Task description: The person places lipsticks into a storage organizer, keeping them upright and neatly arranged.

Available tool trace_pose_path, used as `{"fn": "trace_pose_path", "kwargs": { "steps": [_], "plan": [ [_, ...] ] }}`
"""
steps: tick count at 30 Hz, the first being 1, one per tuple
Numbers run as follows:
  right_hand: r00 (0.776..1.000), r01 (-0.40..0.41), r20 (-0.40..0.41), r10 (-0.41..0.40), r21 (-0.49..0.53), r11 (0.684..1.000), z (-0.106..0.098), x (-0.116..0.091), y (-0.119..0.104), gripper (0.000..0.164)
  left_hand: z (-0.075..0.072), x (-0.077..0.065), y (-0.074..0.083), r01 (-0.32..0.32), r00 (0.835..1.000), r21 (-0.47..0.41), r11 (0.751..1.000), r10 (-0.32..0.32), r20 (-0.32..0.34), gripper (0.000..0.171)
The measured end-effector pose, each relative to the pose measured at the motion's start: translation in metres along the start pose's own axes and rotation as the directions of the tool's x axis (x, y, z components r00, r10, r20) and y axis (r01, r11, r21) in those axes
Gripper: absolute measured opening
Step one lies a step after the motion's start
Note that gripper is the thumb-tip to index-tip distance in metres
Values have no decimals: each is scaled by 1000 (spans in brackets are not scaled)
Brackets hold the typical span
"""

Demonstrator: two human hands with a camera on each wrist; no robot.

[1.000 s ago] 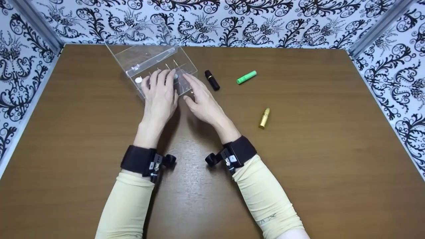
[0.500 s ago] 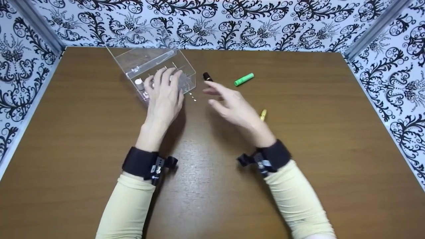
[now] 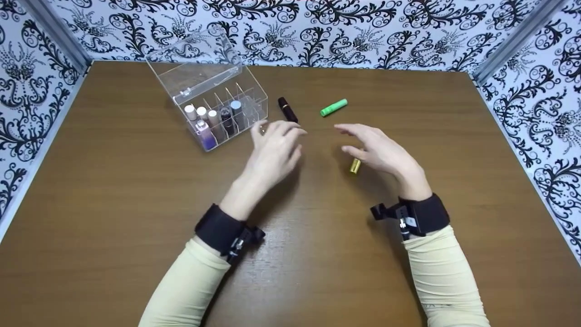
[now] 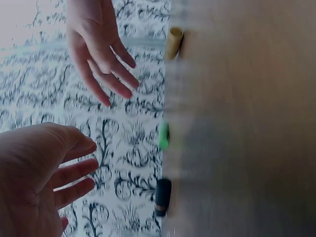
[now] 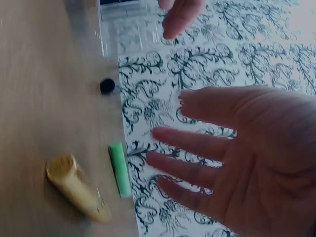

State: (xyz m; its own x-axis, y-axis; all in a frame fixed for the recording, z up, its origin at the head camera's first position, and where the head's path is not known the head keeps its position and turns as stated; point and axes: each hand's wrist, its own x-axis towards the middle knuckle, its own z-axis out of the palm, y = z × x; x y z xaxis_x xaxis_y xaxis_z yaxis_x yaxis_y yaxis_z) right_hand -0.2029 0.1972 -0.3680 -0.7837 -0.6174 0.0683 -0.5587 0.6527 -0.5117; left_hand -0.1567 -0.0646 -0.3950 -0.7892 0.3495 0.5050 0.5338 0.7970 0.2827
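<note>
My left hand (image 3: 274, 150) hovers over the table in front of the black lipstick tube (image 3: 287, 109), fingers loosely bent and holding nothing. My right hand (image 3: 383, 150) is raised above the gold bullet-shaped tube (image 3: 355, 166), partly covering it in the head view; the right wrist view shows its fingers (image 5: 187, 168) spread and bare. A green tube (image 3: 333, 107) lies farther back between the hands. Left of them stands a clear divided box (image 3: 211, 84), lid tilted up. Several small capped bottles fill its left compartments, among them a purple one (image 3: 205, 135) at the front.
The brown wooden table (image 3: 290, 272) ends at a patterned back wall (image 3: 363, 36), with similar walls on both sides. The box's raised clear lid (image 3: 195, 72) leans back close to that wall.
Both hands have left the box and moved right, the right hand first, then the left. The bottles in the box, earlier covered by the left hand, now show. The loose tubes stay on the table.
</note>
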Motion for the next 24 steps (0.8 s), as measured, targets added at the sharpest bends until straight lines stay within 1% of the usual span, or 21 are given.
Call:
{"fn": "trace_pose_path", "kwargs": {
  "steps": [3, 6, 8, 10, 13, 16, 21, 22, 24],
  "plan": [
    [996, -32, 79, 36, -52, 998, -6, -6, 7, 52, 4, 2, 13, -20, 999, -13, 1000, 20, 27, 26],
    [990, -53, 129, 63, -83, 995, -9, -9, 11, 53, 8, 4, 24, -57, 997, -39, 998, 59, 47, 25],
    [984, -73, 155, 89, -101, 992, -10, -10, 13, 53, 12, 7, 32, -72, 993, -45, 996, 76, 88, 25],
    [978, -101, 173, 119, -112, 989, -10, -11, 16, 52, 16, 11, 41, -81, 985, -49, 996, 87, 147, 25],
    [971, -130, 188, 151, -119, 984, -9, -11, 21, 50, 24, 18, 55, -81, 958, -57, 995, 94, 270, 26],
    [966, -151, 192, 173, -126, 981, -6, -11, 26, 46, 33, 24, 66, -68, 927, -85, 994, 94, 364, 25],
    [958, -186, 196, 210, -133, 974, -1, -11, 29, 41, 46, 27, 76, 1, 892, -99, 995, 43, 449, 24],
    [957, -189, 197, 214, -135, 973, 0, -11, 29, 40, 48, 27, 77, 8, 887, -96, 995, 37, 461, 25],
    [956, -188, 199, 215, -144, 971, 3, -10, 29, 37, 52, 26, 79, 3, 875, -98, 995, 45, 482, 27]
  ]
}}
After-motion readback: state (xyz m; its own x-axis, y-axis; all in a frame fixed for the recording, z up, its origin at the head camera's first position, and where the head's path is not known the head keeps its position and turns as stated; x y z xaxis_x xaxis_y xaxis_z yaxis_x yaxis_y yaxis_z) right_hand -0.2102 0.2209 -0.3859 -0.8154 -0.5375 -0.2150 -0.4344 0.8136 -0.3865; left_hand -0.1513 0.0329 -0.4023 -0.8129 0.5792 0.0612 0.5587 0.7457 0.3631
